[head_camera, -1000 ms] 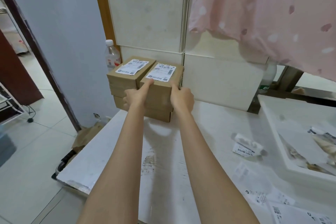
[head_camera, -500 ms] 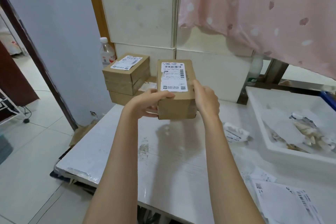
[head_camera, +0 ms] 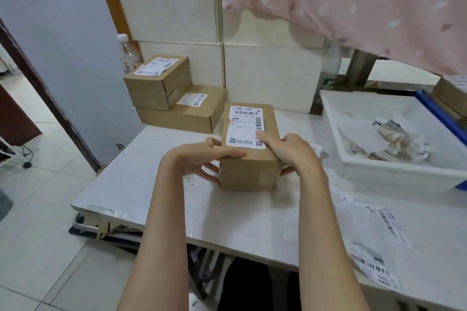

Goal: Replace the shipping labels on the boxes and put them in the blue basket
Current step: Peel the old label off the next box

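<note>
- The cardboard box (head_camera: 249, 149) sits at the frame's centre, on or just above the white table (head_camera: 156, 184); contact is unclear.
- The left hand (head_camera: 202, 159) grips its left side, thumb along the top edge.
- The right hand (head_camera: 290, 151) grips the right side, thumb on the shipping label (head_camera: 246, 127).
- The box looks stiff and probably light, so holding its side walls suits it.
- The thin label has a ragged left edge, likely the place to start peeling.

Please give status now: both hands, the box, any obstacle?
Left hand and right hand grip the box, one each side. Old label not yet removed. Nothing in the way.
</note>
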Available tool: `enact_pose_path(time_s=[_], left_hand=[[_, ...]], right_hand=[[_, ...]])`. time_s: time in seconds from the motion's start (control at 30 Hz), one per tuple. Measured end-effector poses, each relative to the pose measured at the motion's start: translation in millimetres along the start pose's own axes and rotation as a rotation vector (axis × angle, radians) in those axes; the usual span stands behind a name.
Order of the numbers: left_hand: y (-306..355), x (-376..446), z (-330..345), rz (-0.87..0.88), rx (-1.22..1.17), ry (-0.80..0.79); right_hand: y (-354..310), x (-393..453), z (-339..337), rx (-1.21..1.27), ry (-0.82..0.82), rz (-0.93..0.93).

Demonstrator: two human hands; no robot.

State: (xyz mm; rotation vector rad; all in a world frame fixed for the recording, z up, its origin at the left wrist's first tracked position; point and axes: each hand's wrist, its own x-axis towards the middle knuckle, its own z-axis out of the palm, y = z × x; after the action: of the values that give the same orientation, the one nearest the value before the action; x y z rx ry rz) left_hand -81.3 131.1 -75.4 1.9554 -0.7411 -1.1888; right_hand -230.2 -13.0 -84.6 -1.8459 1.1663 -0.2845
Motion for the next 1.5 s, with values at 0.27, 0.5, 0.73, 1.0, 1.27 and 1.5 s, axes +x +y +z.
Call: enact_pose_path(time_s=[0.27,0.5,0.73,1.0,1.27,1.5], left_hand=[[-10.9,-6.0,1.8,-0.128,0.199,-0.124],[-6.3,29.8,5.6,0.054,-0.210,0.427],[-4.9,52.9,31.8,0.236,-0.562,0.445],[-5.2,51.7,51.2,0.348,-0.646,0.432],[-12.6,64.9,54.0,0.427,-0.677,0.349],[-13.4,68.5,58.9,0.418,-0.702,0.420]], right_hand=[[11.5,-10.1,-13.9,-0.086,-0.247,0.074],[4.6,-9.0,-18.6,-0.240,-0.129,-0.008],[-26.3,11.7,13.4,-0.016,0.159,-0.460],[-36.0,31.1,37.3,-0.288,0.059,-0.516],[-24.3,30.4,41.4,-0.182,0.159,-0.557],[-22.4,33.4,45.3,-0.191,0.197,-0.579]])
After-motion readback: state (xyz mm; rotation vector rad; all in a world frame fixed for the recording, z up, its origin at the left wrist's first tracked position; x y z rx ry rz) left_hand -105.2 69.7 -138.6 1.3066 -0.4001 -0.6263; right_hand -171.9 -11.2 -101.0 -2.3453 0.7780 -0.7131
